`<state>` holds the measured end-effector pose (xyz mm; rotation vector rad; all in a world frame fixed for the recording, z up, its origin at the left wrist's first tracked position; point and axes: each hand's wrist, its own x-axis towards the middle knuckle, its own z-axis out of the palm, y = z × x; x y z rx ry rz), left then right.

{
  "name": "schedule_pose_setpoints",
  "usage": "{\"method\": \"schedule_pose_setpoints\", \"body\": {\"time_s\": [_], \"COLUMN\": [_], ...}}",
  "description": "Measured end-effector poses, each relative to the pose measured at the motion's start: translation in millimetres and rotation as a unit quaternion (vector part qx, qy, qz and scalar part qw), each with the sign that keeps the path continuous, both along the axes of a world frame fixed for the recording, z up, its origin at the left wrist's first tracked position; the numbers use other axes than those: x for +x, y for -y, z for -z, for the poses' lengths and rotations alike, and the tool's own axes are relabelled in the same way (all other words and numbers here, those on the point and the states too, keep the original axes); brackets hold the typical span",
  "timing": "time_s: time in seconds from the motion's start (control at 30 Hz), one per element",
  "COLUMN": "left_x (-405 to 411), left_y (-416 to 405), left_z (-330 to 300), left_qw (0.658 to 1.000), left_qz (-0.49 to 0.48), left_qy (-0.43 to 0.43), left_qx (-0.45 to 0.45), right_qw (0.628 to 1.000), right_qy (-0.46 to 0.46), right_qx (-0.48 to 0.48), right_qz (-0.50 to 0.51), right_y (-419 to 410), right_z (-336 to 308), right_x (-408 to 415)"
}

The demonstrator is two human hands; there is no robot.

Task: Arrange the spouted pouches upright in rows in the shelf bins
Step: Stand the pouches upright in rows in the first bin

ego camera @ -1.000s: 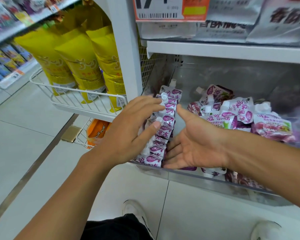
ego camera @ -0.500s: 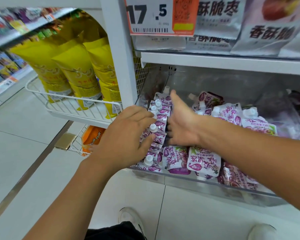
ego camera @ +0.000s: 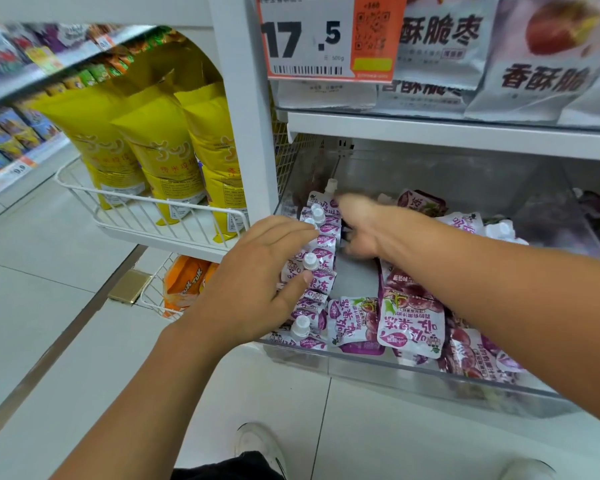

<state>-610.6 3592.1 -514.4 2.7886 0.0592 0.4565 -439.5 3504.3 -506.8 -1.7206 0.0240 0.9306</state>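
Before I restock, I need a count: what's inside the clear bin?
Inside the bin: a row of upright pouches at its left, loose pouches lying flat beside it. The arms cover part, so no full count.

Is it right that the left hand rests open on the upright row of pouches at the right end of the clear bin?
Not quite. In the head view the left hand does rest open on the upright row of pouches, but that row stands at the left end of the clear bin, not the right.
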Motion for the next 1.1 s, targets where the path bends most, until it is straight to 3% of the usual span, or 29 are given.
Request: {"method": "schedule_pose_setpoints", "body": {"time_s": [0.17, 0.3, 0.57, 0.77, 0.9, 1.1], "left_x": [0.4, 3.2, 12.3, 17.8, 24.3, 33.7], "left_y": [-0.1, 1.1, 3.3, 10.4, 14.8, 29.5], "left_z": [-0.6, -0.8, 3.2, -3.4, -8.3, -16.2], "left_qw": [1.000, 1.000, 0.997, 0.991, 0.979, 0.948], "left_qz": [-0.008, -0.026, -0.066, -0.091, -0.121, -0.171], "left_qy": [0.000, 0.014, 0.048, -0.003, -0.053, -0.111], "left_qx": [-0.025, -0.008, 0.010, 0.093, 0.152, 0.245], "right_qw": [0.989, 0.999, 0.975, 0.985, 0.984, 0.982], "right_qy": [0.105, 0.013, -0.168, -0.050, 0.041, 0.096], "right_qx": [-0.089, -0.010, 0.036, 0.031, -0.047, -0.069], "right_qz": [-0.058, -0.035, -0.144, -0.163, -0.168, -0.145], "right_y": [-7.6, 1.3, 17.5, 29.0, 37.5, 40.2], "right_z": [8.1, 10.2, 15.7, 12.4, 12.3, 5.8], "right_x": [-10.0, -5.4, -12.1, -23.2, -30.2, -36.0]}}
